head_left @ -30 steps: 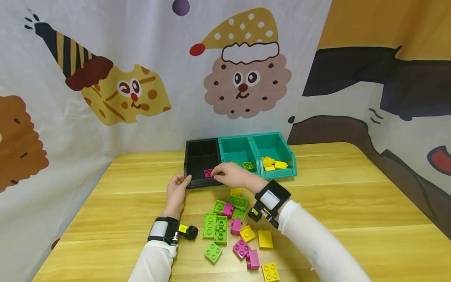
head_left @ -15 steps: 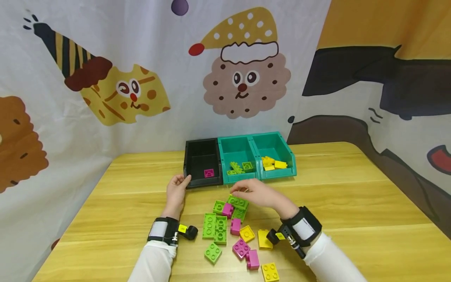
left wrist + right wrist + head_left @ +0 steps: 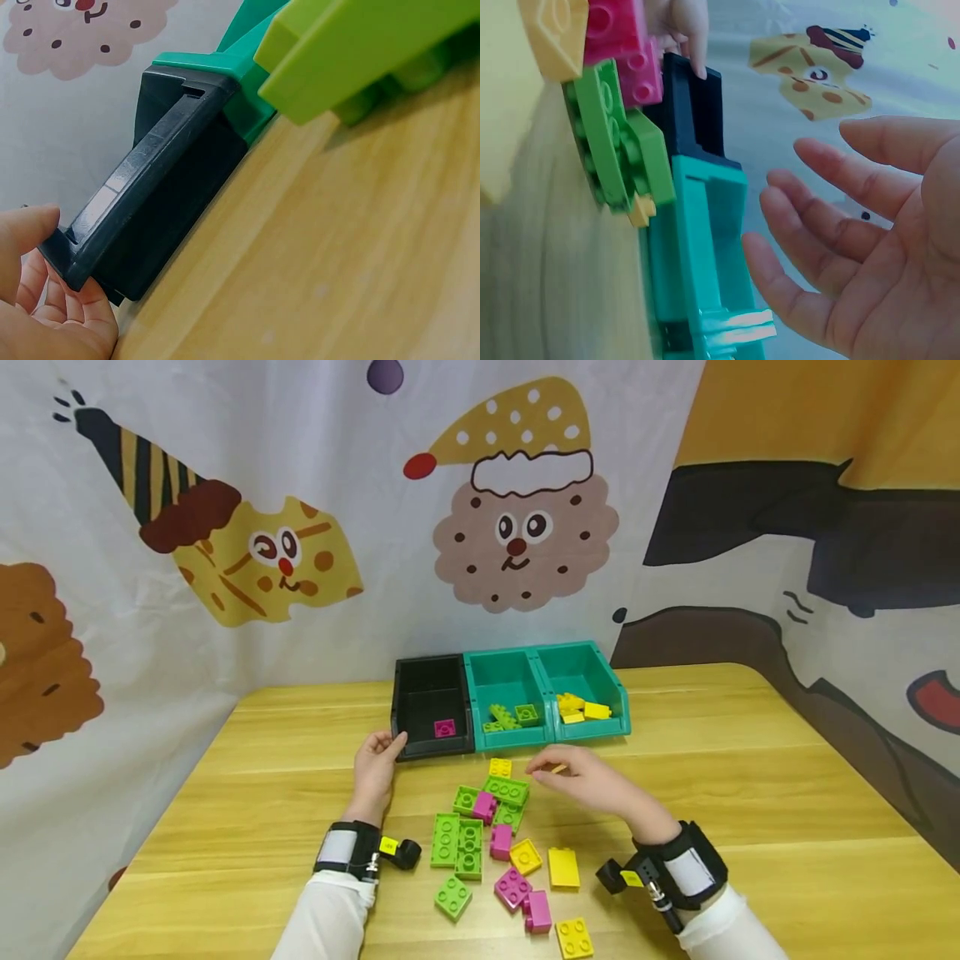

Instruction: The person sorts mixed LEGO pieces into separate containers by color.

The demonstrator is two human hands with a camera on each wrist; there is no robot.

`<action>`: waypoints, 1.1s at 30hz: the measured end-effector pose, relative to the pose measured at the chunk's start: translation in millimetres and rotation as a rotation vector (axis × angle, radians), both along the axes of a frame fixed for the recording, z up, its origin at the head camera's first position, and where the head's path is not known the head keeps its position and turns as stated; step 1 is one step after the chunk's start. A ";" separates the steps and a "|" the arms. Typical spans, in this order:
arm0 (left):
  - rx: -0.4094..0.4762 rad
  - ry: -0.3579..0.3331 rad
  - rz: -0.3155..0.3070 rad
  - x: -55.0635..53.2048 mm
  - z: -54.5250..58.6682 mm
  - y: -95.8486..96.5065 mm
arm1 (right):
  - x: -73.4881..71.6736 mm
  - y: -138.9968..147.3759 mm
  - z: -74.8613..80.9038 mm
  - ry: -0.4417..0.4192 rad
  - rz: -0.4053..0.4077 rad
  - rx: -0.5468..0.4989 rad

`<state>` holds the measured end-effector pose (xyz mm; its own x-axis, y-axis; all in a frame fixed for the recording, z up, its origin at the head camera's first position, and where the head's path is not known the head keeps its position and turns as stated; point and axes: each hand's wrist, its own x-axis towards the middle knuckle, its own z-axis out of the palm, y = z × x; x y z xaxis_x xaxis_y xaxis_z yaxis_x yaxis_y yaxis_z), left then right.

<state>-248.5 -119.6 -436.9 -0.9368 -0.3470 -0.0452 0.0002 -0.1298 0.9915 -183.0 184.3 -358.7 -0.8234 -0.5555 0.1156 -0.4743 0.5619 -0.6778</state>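
My left hand point(image 3: 375, 768) holds the front left corner of the black bin point(image 3: 172, 180), thumb on the rim and fingers curled below it. Inside that bin lies one magenta toy brick point(image 3: 445, 728). My right hand point(image 3: 862, 247) is over the table in front of the teal bins, fingers loosely spread with nothing between them. Left of its fingertips are a small yellow brick point(image 3: 500, 767) and a pile of green bricks point(image 3: 506, 790), with a magenta brick point(image 3: 484, 807) among them.
The middle teal bin point(image 3: 506, 664) holds green bricks point(image 3: 527, 716); the right teal bin point(image 3: 577, 660) holds yellow ones point(image 3: 597, 711). Nearer me lie more green, magenta and yellow bricks point(image 3: 564, 869) on the wooden table point(image 3: 262, 827). A printed curtain point(image 3: 315, 435) hangs behind.
My right hand has come back from over the black bin, past the small yellow brick, toward the right. The magenta brick is left in the bin. My left hand stays at the bin's corner.
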 end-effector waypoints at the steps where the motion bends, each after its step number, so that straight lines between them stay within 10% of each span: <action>1: 0.000 -0.001 -0.002 0.2 0.1 0.2 | 0.4 2.6 0.4 0.003 -0.008 -0.001; 16: -0.008 -0.003 -0.005 -0.1 -2.6 -2.0 | 32.5 -4.4 5.0 -0.166 -0.034 0.446; 33: -0.022 -0.001 -0.004 -1.6 -3.1 -0.1 | 39.8 -17.9 -7.4 -0.250 -0.016 0.549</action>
